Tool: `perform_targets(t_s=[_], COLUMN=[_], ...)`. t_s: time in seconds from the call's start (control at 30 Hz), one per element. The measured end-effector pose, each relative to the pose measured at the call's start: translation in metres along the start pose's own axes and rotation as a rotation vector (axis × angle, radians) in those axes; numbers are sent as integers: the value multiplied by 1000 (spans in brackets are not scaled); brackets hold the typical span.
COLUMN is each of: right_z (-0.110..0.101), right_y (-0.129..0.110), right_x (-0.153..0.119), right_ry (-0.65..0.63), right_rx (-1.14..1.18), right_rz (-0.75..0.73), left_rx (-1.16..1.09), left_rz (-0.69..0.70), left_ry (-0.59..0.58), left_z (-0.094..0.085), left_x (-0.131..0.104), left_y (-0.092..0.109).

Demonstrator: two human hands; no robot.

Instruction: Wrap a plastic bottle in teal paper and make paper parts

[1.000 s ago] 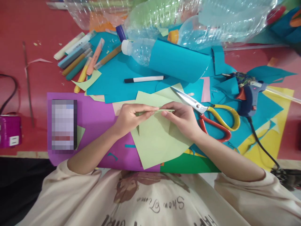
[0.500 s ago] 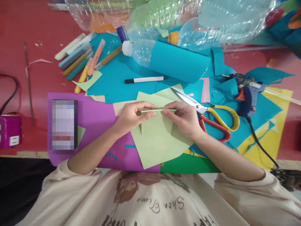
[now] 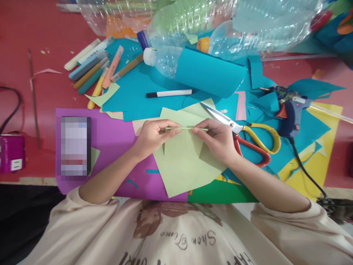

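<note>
Between my two hands a narrow folded edge of pale green paper [image 3: 186,128] runs level from side to side. My left hand [image 3: 154,136] pinches its left end between thumb and fingers. At the other end my right hand [image 3: 216,138] does the same. Below them lies a larger pale green sheet [image 3: 176,176], its corner pointing toward me; where the held paper ends and this sheet begins is hard to tell. Scissors [image 3: 248,138] with red and yellow handles lie close to my right hand, blades parted and tips toward the green paper.
A blue-wrapped plastic bottle [image 3: 204,70] lies beyond my hands, with a black-and-white marker [image 3: 169,93] before it. Several markers [image 3: 91,68] sit at upper left. A phone [image 3: 74,147] rests on purple paper [image 3: 118,147]. At right is a glue gun [image 3: 293,117] with a cord.
My fingertips have slid slightly apart along the folded paper edge, so more of it shows between them. The things around have stayed in place.
</note>
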State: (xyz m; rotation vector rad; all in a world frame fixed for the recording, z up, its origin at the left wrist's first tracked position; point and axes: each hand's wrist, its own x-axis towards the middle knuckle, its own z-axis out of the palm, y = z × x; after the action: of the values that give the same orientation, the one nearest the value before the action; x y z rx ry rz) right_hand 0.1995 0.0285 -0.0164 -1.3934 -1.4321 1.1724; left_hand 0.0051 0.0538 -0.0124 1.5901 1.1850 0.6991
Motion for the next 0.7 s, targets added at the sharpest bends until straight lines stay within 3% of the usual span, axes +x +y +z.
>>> perform_targets(t_s=[0.27, 0.7], right_z=[0, 0], right_y=[-1, -1], right_x=[3, 7], right_ry=[9, 44], right_rx=[46, 265], right_rz=[4, 139], left_rx=[20, -27], left_rz=[-32, -36], left_ry=[0, 2], left_z=[-1, -3], left_x=[0, 0], left_y=[0, -2])
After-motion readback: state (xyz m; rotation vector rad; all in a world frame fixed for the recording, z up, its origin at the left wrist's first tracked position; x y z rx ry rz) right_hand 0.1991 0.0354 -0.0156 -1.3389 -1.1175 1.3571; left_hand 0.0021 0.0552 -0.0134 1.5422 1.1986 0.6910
